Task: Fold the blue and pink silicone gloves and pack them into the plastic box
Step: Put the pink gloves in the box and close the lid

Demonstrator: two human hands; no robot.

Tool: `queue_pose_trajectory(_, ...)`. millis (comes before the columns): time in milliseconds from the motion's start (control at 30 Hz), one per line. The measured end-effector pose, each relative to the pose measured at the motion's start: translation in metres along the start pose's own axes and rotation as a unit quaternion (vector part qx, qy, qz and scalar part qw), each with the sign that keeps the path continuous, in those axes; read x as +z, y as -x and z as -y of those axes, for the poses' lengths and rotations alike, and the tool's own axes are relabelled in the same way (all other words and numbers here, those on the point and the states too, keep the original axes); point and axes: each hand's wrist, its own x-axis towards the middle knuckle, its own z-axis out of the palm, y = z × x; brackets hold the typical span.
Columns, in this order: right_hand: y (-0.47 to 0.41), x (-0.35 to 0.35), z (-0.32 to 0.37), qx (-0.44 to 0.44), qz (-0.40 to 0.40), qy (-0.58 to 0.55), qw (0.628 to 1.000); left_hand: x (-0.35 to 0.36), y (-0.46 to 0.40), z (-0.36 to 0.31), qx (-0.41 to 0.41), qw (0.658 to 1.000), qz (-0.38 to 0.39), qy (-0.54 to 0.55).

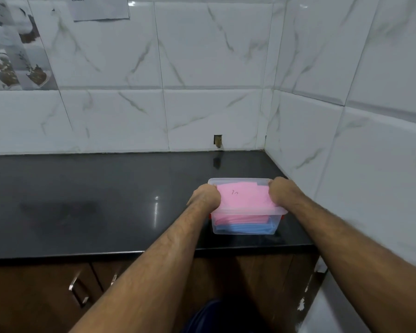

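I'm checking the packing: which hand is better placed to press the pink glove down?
Neither clearly. The left hand and right hand both grip the box rim beside the pink glove.

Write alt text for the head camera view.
Both hands, left hand and right hand, grip the side rims of a clear plastic box on a black counter, pink gloves lying over blue gloves inside. White marble tiles behind.
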Motion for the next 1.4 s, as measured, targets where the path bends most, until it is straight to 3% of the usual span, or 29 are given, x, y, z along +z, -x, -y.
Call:
queue_pose_trajectory(233, -0.007, 0.008, -0.008, 0.017, -0.008, -0.069, 0.997, 0.004, -0.002, 0.001, 0.060, 0.991, -0.054, -0.110)
queue_pose_trajectory(467, -0.010, 0.021, -0.009, 0.085, -0.083, -0.187, 0.975, 0.014, -0.008, 0.004, -0.019, 0.987, -0.114, 0.109)
queue_pose_trajectory(567, -0.010, 0.022, -0.010, 0.099, -0.099, -0.202, 0.969, 0.014, -0.007, 0.006, -0.025, 0.980, -0.146, 0.133)
queue_pose_trajectory(667, -0.007, 0.021, -0.010, 0.106, -0.102, -0.214, 0.966, 0.012, -0.011, 0.007, -0.049, 0.982, -0.114, 0.145)
queue_pose_trajectory(800, -0.003, 0.022, -0.009, 0.140, -0.081, -0.233, 0.959, 0.013, -0.021, 0.010, -0.064, 0.969, -0.037, 0.237)
queue_pose_trajectory(933, -0.002, 0.021, -0.009, 0.146, -0.074, -0.232, 0.959, 0.018, -0.023, 0.013, -0.057, 0.971, -0.056, 0.224)
queue_pose_trajectory(1000, 0.002, 0.019, -0.007, 0.140, -0.095, -0.234, 0.957, 0.024, -0.023, 0.017, -0.026, 0.962, -0.118, 0.246)
queue_pose_trajectory(1067, 0.009, 0.014, -0.004, 0.124, -0.145, -0.237, 0.953, 0.035, -0.017, 0.025, 0.036, 0.930, -0.177, 0.319)
queue_pose_trajectory(1133, 0.019, 0.012, 0.000, 0.101, -0.190, -0.240, 0.947, 0.052, -0.005, 0.035, 0.104, 0.900, -0.159, 0.392)
queue_pose_trajectory(1200, 0.030, 0.013, 0.004, 0.085, -0.225, -0.263, 0.934, 0.068, 0.001, 0.046, 0.147, 0.885, -0.086, 0.434)
queue_pose_trajectory(1300, 0.050, 0.021, 0.010, 0.079, -0.269, -0.308, 0.909, 0.080, -0.007, 0.045, 0.214, 0.911, -0.024, 0.352)
queue_pose_trajectory(1400, 0.073, 0.043, 0.007, 0.037, -0.276, -0.295, 0.914, 0.085, -0.017, 0.038, 0.269, 0.950, -0.038, 0.152)
